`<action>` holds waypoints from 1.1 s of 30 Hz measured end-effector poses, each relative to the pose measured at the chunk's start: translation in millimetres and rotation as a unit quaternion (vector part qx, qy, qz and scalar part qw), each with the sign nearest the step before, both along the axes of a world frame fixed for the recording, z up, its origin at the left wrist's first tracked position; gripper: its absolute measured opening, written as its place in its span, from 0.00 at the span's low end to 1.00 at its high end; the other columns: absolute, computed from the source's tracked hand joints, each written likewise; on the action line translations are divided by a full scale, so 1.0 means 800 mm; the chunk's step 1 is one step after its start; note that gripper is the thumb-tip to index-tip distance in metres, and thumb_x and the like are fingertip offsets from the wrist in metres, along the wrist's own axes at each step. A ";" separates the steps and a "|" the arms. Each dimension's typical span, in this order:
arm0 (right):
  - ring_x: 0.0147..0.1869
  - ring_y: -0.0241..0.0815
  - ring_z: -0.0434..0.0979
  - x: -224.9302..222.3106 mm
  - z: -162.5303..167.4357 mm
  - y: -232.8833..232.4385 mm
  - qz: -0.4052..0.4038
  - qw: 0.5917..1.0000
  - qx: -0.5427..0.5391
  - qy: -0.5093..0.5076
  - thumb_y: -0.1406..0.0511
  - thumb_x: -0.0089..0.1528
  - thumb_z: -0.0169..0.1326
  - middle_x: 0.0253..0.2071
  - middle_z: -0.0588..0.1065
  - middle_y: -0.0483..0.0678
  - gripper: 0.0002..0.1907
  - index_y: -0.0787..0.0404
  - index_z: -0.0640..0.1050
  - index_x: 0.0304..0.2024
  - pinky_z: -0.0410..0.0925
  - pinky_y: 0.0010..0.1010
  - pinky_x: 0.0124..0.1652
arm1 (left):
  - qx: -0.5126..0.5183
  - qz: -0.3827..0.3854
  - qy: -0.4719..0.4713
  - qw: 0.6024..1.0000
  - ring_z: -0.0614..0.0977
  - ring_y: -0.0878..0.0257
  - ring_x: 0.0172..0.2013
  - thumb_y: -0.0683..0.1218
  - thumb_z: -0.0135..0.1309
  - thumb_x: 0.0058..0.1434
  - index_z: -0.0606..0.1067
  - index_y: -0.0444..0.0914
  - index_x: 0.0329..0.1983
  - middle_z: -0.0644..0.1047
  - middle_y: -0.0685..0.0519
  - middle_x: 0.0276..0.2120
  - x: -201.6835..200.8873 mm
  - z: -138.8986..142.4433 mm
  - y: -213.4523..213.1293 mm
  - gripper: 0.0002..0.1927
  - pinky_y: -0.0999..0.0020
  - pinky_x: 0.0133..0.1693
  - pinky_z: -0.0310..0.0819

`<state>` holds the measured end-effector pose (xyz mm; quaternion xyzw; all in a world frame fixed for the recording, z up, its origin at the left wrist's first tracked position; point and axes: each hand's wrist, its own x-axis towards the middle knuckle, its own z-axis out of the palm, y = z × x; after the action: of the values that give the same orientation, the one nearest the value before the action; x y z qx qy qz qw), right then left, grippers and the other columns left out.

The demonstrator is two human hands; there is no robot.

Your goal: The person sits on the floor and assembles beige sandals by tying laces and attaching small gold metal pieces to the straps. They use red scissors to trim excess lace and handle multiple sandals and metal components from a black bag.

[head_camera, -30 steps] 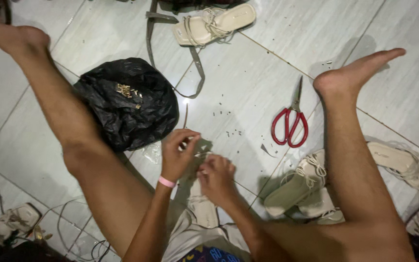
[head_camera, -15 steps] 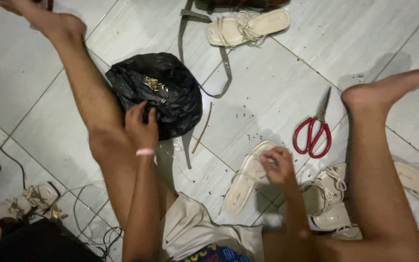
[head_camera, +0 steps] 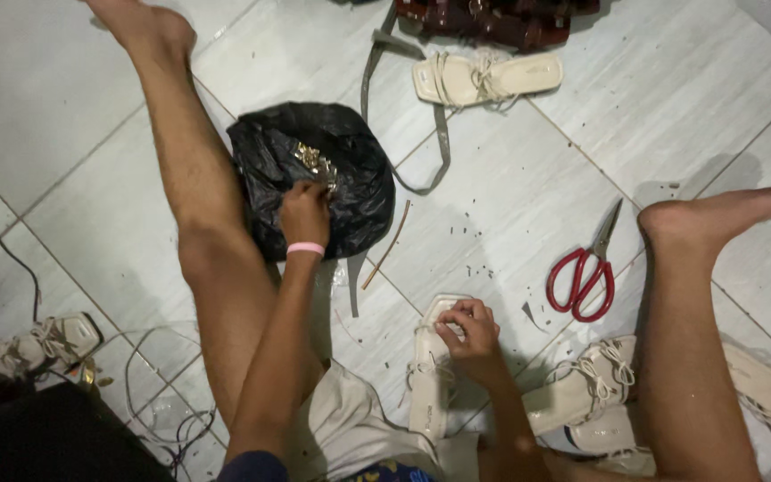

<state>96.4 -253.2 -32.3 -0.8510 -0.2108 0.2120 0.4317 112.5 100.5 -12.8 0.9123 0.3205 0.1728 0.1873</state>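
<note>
I sit on a tiled floor with my legs spread. My left hand (head_camera: 305, 211), a pink band at its wrist, reaches into a black plastic bag (head_camera: 363, 183) and touches small gold metal pieces (head_camera: 312, 161) at its mouth. My right hand (head_camera: 468, 332) presses on a cream strappy sandal (head_camera: 428, 386) lying on the floor between my legs. Whether the left fingers hold a piece is hidden.
Red-handled scissors (head_camera: 584, 272) lie right of centre. Another cream sandal (head_camera: 484, 78) lies at the top beside a dark brown bag (head_camera: 493, 18) with a grey strap (head_camera: 375, 80). More sandals (head_camera: 586, 393) sit by my right leg. A thin stick (head_camera: 387, 245), cables (head_camera: 158, 393) and a sandal (head_camera: 46, 344) lie lower left.
My left hand has moved from my lap up to the black bag and into its mouth. My right hand has set the sandal on the floor and rests on it.
</note>
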 end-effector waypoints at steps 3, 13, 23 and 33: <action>0.53 0.48 0.73 0.000 0.005 0.002 -0.008 0.999 0.022 0.023 0.63 0.55 0.63 0.46 0.74 0.48 0.08 0.58 0.83 0.36 0.69 0.38 0.52 | 0.002 -0.006 -0.011 1.000 0.81 0.43 0.44 0.41 0.61 0.59 0.81 0.39 0.47 0.80 0.45 0.46 0.000 0.003 -0.003 0.12 0.52 0.45 0.75; 0.53 0.49 0.72 0.000 -0.002 0.003 0.014 1.000 -0.012 0.014 0.61 0.56 0.64 0.45 0.74 0.48 0.09 0.57 0.84 0.36 0.67 0.40 0.52 | -0.009 -0.030 0.029 0.999 0.83 0.47 0.43 0.45 0.59 0.62 0.83 0.45 0.41 0.81 0.48 0.41 0.016 0.001 -0.003 0.06 0.52 0.43 0.77; 0.57 0.47 0.71 -0.007 -0.014 0.004 -0.007 0.998 -0.018 0.061 0.61 0.57 0.63 0.47 0.72 0.47 0.09 0.58 0.84 0.37 0.67 0.38 0.55 | 0.018 -0.076 -0.101 0.992 0.84 0.47 0.36 0.44 0.59 0.61 0.82 0.37 0.38 0.83 0.46 0.40 -0.029 0.019 -0.028 0.07 0.58 0.38 0.80; 0.56 0.46 0.73 -0.010 -0.012 0.001 -0.013 0.999 0.008 0.047 0.62 0.56 0.64 0.44 0.73 0.47 0.08 0.59 0.85 0.34 0.67 0.37 0.55 | -0.372 -0.085 -0.117 0.917 0.83 0.65 0.29 0.38 0.63 0.52 0.86 0.32 0.40 0.87 0.49 0.35 -0.119 0.002 -0.155 0.12 0.72 0.31 0.77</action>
<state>88.8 -252.5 -41.8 -0.8394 -0.1805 0.2440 0.4509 17.5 -23.3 -11.3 0.7736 0.2589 0.1301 0.5636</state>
